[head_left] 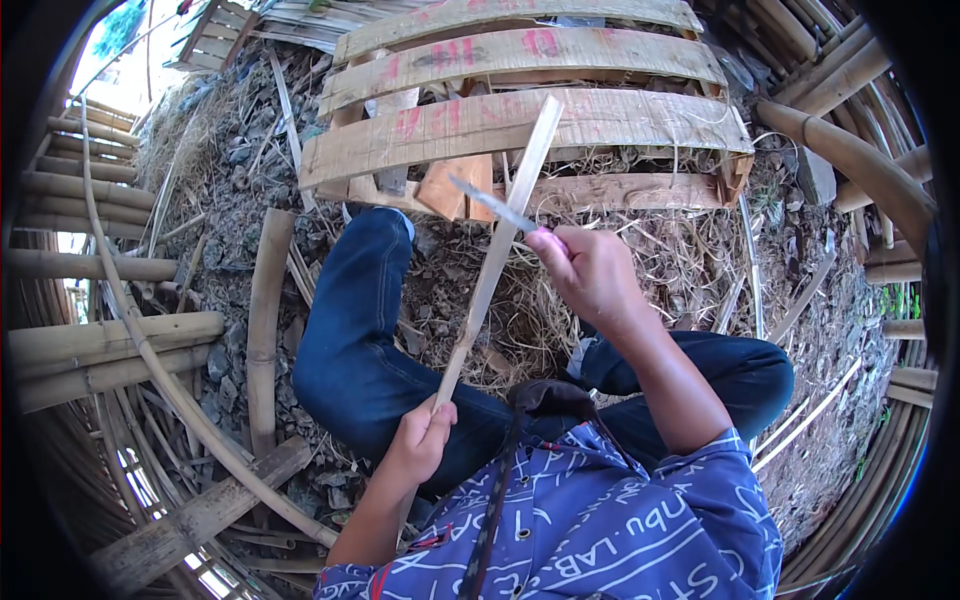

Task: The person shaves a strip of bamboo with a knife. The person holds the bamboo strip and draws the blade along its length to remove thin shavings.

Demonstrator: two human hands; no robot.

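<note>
My left hand (420, 440) is closed round the lower end of a long split bamboo strip (490, 275), which slants up and away to the right over my lap. A knife (485, 200) is gripped in my right hand (592, 272), its pink handle mostly hidden by my fingers. The blade points up and left and crosses the strip above its middle. Whether the edge bites into the strip or only rests on it, I cannot tell. Beyond the blade tip lies an orange-brown wooden piece (458, 187) by the slatted crate.
A slatted wooden crate (520, 120) with pink marks stands ahead of my feet. Thin bamboo shavings (520, 320) litter the ground between my legs. Bamboo poles (110, 265) stack at left, more poles (860, 160) at right. An upright bamboo piece (267, 330) stands beside my left knee.
</note>
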